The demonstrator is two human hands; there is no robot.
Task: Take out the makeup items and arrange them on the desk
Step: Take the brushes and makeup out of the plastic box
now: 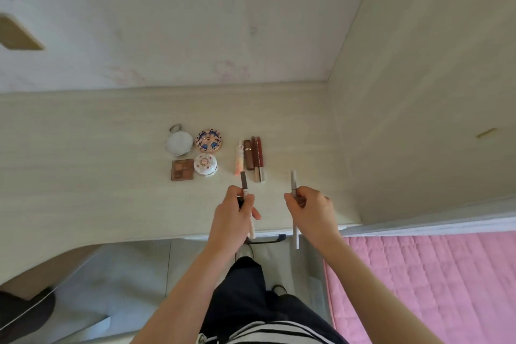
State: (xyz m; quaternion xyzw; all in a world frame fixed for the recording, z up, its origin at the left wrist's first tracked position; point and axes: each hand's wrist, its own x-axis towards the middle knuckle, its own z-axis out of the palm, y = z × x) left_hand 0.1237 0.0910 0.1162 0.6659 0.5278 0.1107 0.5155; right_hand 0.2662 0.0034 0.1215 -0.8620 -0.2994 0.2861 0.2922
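Most makeup items are laid out; the last slim pens are in the hands.

On the table (83, 148) a round mirror (179, 143), a patterned compact (208, 140), an eyeshadow palette (182, 170) and a floral compact (205, 164) form a block, with a row of lip tubes (252, 158) just beside it. The left hand (233, 213) pinches a dark-tipped pen (243, 179) plus at least one more slim stick; the right hand (308, 208) pinches a pale pencil (293, 180). Judging by this, only these held pieces remain to be placed, probably next to the tubes.
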